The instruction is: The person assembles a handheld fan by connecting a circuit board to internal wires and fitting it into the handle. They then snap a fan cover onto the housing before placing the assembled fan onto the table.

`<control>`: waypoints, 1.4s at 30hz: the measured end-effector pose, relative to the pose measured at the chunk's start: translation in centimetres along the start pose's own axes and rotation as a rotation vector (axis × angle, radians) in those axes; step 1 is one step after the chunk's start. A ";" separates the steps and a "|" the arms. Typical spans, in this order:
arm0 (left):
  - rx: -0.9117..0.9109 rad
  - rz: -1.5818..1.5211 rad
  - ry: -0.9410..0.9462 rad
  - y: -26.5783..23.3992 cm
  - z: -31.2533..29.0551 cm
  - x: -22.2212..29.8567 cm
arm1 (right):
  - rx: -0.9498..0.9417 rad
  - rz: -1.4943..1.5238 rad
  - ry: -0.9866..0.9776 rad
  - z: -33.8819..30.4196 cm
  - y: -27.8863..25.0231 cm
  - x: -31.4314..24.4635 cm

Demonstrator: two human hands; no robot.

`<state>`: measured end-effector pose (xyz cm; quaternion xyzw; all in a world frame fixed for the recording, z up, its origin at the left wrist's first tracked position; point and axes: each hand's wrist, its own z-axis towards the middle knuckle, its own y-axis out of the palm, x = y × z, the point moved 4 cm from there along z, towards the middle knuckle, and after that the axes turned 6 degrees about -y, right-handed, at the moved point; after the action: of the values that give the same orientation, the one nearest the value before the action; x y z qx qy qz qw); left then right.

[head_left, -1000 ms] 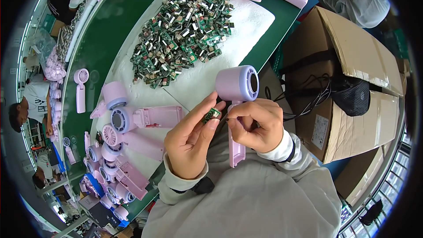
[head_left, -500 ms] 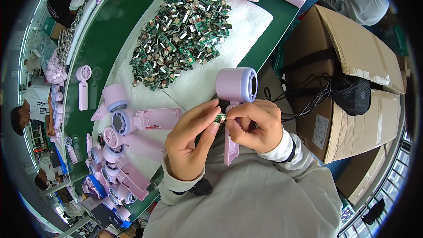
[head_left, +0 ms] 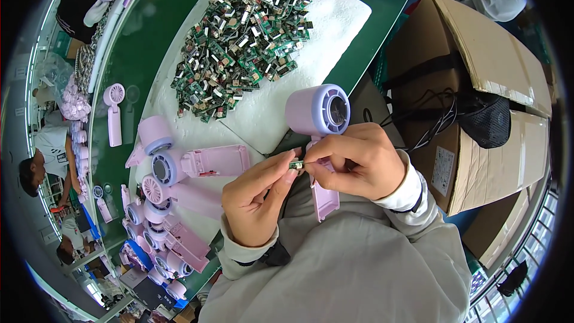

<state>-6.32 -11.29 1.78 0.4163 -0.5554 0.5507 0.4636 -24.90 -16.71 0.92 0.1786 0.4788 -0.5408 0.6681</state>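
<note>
A small green circuit board (head_left: 295, 165) is pinched between the thumb and fingers of my left hand (head_left: 254, 200). My right hand (head_left: 359, 161) is closed, its thumb and forefinger tips meeting at the board's right edge. Whether they grip the board or a thin wire there, I cannot tell. A pink handheld fan (head_left: 305, 112) with a lilac ring sits at my right hand; its handle passes under those fingers, and the open lower shell (head_left: 326, 201) shows below them. How the curled fingers hold the handle is partly hidden.
A large heap of circuit boards (head_left: 242, 48) covers the white foam sheet (head_left: 344, 18) ahead. Several pink fans and an open handle shell (head_left: 216, 161) lie at the left. Cardboard boxes (head_left: 502, 161) with black cables (head_left: 439, 122) stand at right. Other people are beyond the green table (head_left: 140, 42).
The fan has turned so its ringed face shows more, and its lower handle has swung right. My right hand has rotated slightly with it. The circuit board has tilted and shows more edge-on.
</note>
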 end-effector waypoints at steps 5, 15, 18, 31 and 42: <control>-0.088 -0.281 -0.096 -0.2 -0.1 -0.6 | -0.014 0.065 -0.021 -0.1 -0.2 0.6; -0.147 -0.276 -0.074 -0.3 0.0 -0.8 | -0.038 0.038 -0.092 0.2 0.0 0.7; -0.047 -0.191 -0.063 -0.3 -0.1 -0.4 | -0.006 0.015 -0.069 0.6 0.4 0.5; 0.186 -0.006 0.019 -0.6 -0.5 0.1 | -0.080 -0.151 -0.259 1.0 0.9 -1.3; 0.226 -0.140 -0.021 -0.1 -0.6 0.4 | 0.126 0.002 0.073 0.3 1.1 -1.8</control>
<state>-6.28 -10.68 2.14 0.5094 -0.4640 0.5717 0.4454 -23.75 -15.54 2.24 0.2402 0.4676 -0.5624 0.6383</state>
